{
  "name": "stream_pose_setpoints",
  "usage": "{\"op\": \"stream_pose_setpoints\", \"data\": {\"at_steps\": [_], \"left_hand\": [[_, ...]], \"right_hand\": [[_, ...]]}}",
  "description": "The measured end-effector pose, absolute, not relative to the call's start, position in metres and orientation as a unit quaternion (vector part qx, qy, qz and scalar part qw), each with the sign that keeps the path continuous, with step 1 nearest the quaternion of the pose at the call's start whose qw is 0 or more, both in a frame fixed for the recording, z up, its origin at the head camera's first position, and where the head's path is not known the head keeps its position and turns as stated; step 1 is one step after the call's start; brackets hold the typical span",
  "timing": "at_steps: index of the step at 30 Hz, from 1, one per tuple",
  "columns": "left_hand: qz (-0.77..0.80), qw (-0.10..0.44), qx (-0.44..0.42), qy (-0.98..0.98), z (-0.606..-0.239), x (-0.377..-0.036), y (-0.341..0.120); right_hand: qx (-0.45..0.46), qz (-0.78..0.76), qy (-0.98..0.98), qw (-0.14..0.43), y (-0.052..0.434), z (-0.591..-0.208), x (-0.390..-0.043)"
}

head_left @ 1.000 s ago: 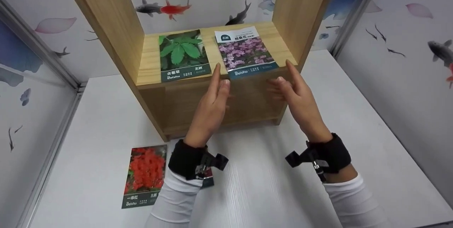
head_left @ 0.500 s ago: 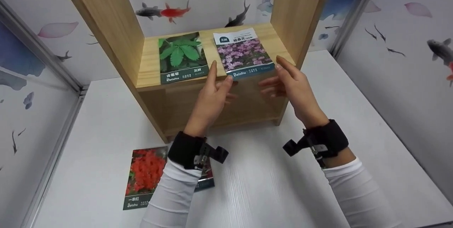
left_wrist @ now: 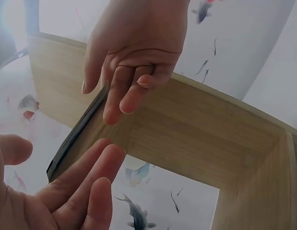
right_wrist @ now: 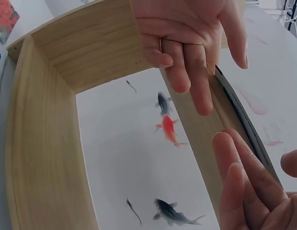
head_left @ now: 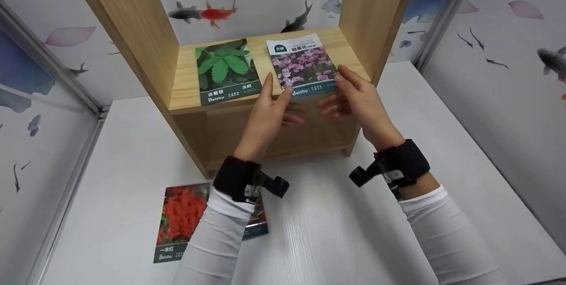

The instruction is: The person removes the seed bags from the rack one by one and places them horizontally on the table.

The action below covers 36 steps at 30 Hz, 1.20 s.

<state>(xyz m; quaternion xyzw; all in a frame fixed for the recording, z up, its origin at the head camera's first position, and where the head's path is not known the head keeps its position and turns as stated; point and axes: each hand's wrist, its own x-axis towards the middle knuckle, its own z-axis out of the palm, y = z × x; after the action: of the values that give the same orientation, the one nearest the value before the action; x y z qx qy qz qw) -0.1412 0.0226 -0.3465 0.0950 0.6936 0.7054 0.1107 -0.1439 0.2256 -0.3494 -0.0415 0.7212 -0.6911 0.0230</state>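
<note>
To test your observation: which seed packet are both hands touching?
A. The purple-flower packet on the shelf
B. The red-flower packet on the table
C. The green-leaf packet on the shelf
A: the left hand and right hand hold the front corners of the purple-flower packet.

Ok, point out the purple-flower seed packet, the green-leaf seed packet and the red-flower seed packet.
purple-flower seed packet (head_left: 303, 66), head view, on its flower picture.
green-leaf seed packet (head_left: 223, 69), head view, on the leaves.
red-flower seed packet (head_left: 182, 214), head view, on the red blooms.
</note>
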Motion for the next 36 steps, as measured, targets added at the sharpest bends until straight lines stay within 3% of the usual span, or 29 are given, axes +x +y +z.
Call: {"op": "stream_pose_setpoints", "data": {"at_steps": [11, 24, 36], "left_hand": [[0.711, 0.104, 0.089, 0.690, -0.332, -0.136, 0.029], [0.728, 0.104, 0.071, 0.673, -0.344, -0.146, 0.030], [0.738, 0.119, 0.082, 0.659, -0.333, -0.129, 0.023]], "right_hand": [[-0.035, -0.705, 0.708, 0.026, 0.213, -0.330, -0.132], [-0.006, -0.724, 0.689, 0.038, 0.210, -0.329, -0.129], [-0.030, -0.741, 0.669, 0.042, 0.212, -0.332, -0.122]]}}
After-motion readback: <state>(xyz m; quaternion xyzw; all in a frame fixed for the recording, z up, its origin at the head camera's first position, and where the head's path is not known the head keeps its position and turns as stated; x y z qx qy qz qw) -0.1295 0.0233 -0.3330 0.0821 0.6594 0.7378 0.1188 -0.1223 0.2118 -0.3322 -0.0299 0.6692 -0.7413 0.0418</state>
